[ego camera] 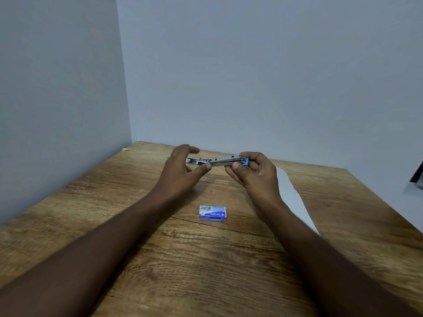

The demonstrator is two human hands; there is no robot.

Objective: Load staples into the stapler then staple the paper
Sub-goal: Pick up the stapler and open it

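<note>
A small metal stapler [223,160] with a blue end is held level above the wooden table [137,259]. My right hand [254,172] grips its blue right end between thumb and fingers. My left hand [180,170] is at its left metal end, thumb under it and fingers curled over the top. A small blue and white staple box [212,213] lies flat on the table below my hands, between my forearms. A white sheet of paper [290,193] lies on the table to the right, partly hidden by my right arm.
Grey walls meet in a corner behind the table's far left. A tiny yellow scrap [125,149] lies by the left wall. A dark object [417,177] shows at the right edge of the view.
</note>
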